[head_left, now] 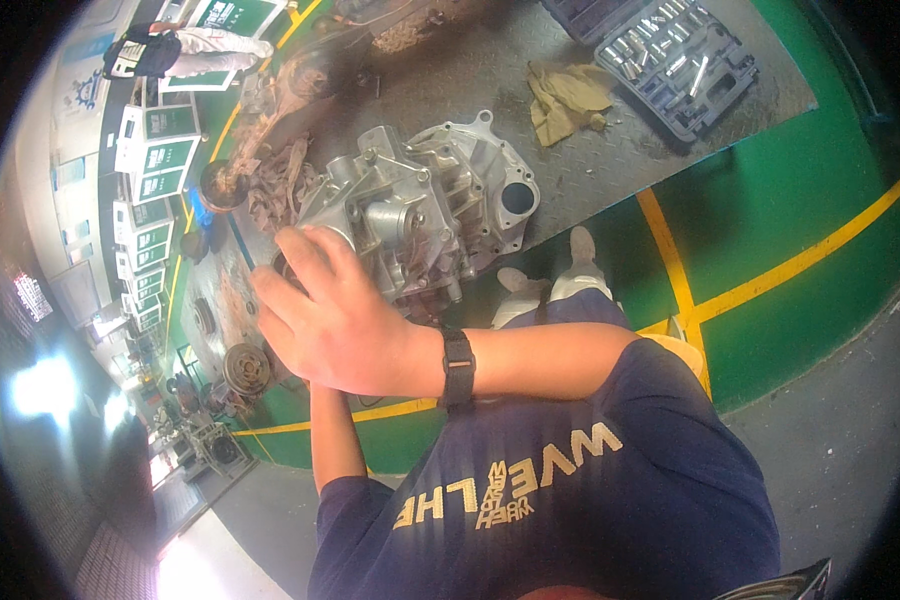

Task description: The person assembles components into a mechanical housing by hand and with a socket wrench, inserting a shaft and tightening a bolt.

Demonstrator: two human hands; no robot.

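Metal housing [398, 222] sits mid-frame on the counter [625, 170]; castings look joined, round port [518, 198] uncovered. What remains: can't tell. Right hand's [345, 335] fingers [310, 265] half spread at housing's left side, grip unclear. Left hand hidden; state can't be told. Socket set [675, 65] open, upper right.

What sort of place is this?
Probably a mechanical repair or training workshop: a cast-metal, gearbox-like housing sits on a metal-topped bench with an open socket set, and yellow lines mark the green floor.
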